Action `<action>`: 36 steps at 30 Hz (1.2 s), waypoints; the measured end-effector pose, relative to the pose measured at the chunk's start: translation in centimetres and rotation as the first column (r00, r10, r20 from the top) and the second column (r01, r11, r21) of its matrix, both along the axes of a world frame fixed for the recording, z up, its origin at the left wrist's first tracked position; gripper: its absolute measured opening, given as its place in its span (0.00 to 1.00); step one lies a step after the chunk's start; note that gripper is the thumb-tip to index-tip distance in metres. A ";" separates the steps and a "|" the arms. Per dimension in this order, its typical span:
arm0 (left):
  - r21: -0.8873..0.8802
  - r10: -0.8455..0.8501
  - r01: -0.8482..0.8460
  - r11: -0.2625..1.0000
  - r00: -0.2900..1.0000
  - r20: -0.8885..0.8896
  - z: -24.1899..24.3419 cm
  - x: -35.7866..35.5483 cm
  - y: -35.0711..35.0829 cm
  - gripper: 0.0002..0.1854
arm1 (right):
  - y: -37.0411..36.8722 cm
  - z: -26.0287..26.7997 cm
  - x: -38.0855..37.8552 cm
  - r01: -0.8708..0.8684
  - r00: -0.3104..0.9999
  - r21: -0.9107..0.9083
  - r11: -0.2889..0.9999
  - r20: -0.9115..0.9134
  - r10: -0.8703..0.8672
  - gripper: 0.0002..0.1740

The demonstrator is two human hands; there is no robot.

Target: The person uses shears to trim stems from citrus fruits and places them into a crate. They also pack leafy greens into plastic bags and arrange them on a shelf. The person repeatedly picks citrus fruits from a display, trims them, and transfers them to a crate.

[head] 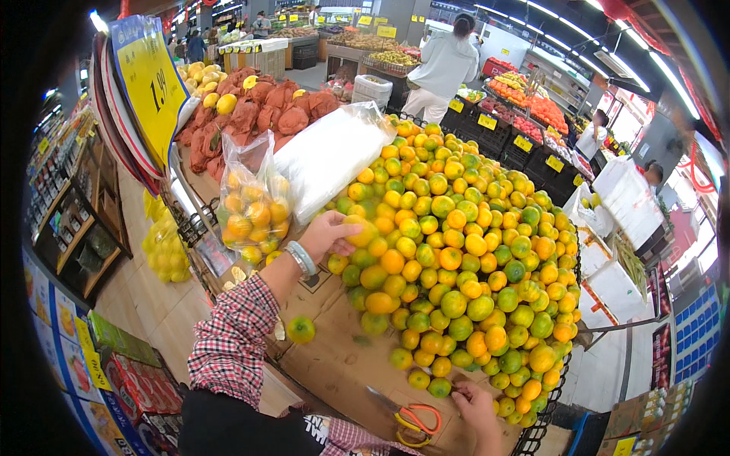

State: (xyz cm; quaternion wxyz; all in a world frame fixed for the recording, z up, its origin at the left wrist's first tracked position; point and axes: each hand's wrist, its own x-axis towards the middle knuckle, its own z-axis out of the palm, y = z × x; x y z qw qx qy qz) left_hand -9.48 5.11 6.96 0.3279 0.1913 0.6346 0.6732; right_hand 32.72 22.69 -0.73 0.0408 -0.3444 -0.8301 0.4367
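Observation:
A heap of green-and-orange mandarins [456, 245] covers most of the display in front of me. My left hand [328, 236], with a band on its wrist, has thumb and fingers around a yellowish mandarin [360, 231] at the heap's left edge. Low on the near side, my right hand [476, 406] has its fingertips against or just beside a green mandarin [439, 387]; its grip is partly hidden. Scissors [419, 424] with orange and yellow handles lie left of that hand on the cardboard [331, 365]. One loose green mandarin [300, 330] sits apart, below my left forearm.
A clear bag of orange fruit [254, 214] stands left of a stack of clear plastic bags [336, 151]. Behind lie red-wrapped fruits [256, 108]. A yellow price sign [149, 85] rises at left. Black mesh [536, 436] edges the display. A person [445, 65] stands beyond.

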 end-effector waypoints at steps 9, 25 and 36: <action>0.449 -0.148 -0.095 0.889 0.867 0.476 0.2 -0.4 4.3 0.25 | -0.3 1.8 -0.5 0.008 0.999 0.083 0.997 0.039 -0.011 0.17; 0.424 -0.142 -0.166 0.890 0.783 0.606 -1.0 -1.6 5.6 0.21 | 0.2 1.4 -0.2 0.022 0.996 0.093 0.995 0.086 -0.030 0.17; -0.780 -0.513 0.196 0.594 0.839 -0.180 0.6 -4.7 -5.1 0.25 | 0.2 0.8 -0.6 0.103 0.993 -0.050 0.993 0.061 -0.100 0.14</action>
